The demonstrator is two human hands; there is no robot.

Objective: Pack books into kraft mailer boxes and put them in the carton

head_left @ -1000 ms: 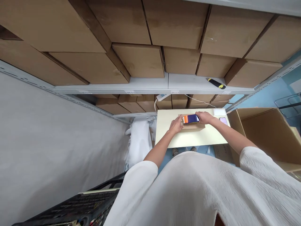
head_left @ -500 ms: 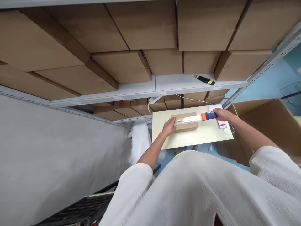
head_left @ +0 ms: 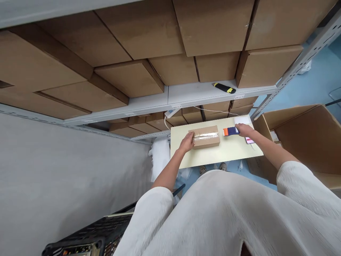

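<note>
Cardboard box (head_left: pixel 206 143) with clear tape (head_left: pixel 205 136) along its top, the tape dispenser (head_left: pixel 230 131) held apart from it.
The box lies on the pale desk (head_left: pixel 223 153); the left hand (head_left: pixel 187 142) has its fingers bent over the box's left end, though whether they grip or only press is too small to tell. The right hand (head_left: pixel 242 130) has its fingers closed around the dispenser's handle, near the phone (head_left: pixel 249 140). The top seam looks taped, and no strip shows bridging the gap to the dispenser; the dispenser is not yet put down, and the box's underside is hidden.
</note>
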